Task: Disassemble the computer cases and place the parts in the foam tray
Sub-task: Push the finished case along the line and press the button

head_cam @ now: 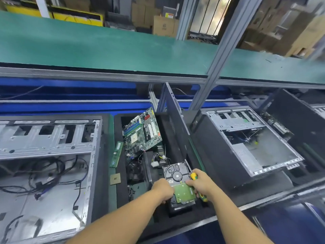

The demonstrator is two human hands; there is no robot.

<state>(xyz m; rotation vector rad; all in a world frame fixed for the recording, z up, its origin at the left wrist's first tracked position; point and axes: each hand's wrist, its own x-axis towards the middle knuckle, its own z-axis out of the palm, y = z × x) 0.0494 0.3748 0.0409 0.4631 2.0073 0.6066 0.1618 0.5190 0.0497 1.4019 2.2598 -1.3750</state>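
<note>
hard drive (pixel 177 180), circuit board up, sits between both my hands over the near compartment of the black foam tray (pixel 121 191); my left hand (pixel 162 190) grips its left edge with curled fingers. my right hand (pixel 202 185) meets its right edge while wrapped round a yellow and green screwdriver (pixel 193 176). farther back in the tray a motherboard (pixel 143 131) leans tilted above loose cables (pixel 158 158), a memory stick (pixel 116 154) and a square processor chip (pixel 115 178) lie on the tray's left rim, and the left case (pixel 49 155) and right case (pixel 246 138) lie opened on either side.
</note>
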